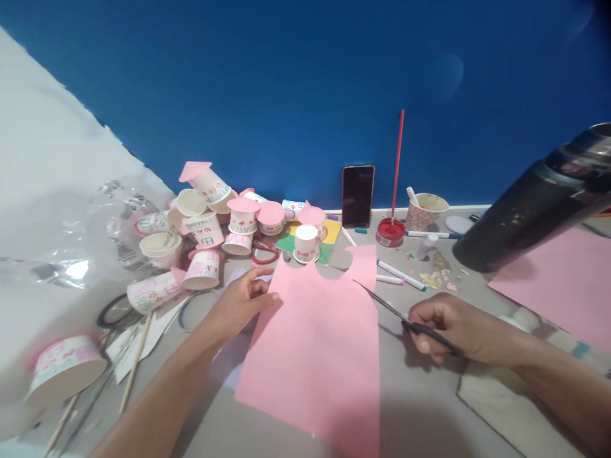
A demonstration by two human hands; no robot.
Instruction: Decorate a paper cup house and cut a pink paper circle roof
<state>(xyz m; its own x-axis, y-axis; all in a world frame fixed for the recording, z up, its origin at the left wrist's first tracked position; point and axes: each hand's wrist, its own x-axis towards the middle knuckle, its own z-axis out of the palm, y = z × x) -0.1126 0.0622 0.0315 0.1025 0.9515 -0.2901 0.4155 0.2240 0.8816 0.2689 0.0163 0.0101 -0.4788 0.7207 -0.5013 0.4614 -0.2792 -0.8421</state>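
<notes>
A pink paper sheet (317, 356) lies on the grey floor in front of me, with curved cut-outs along its far edge. My left hand (238, 300) rests on the sheet's left edge, fingers closed in a pinch on the paper. My right hand (449, 327) is wrapped round the handles of black scissors (396, 313), whose thin blades point left and touch the sheet's right edge. A white paper cup (306, 243) stands upside down just beyond the sheet.
Several decorated paper cups with pink lids (210, 222) are heaped at the left. A phone (358, 195) leans on the blue wall, beside a red glue pot with a stick (390, 231), markers (401, 275), a dark flask (534, 203) and another pink sheet (563, 286).
</notes>
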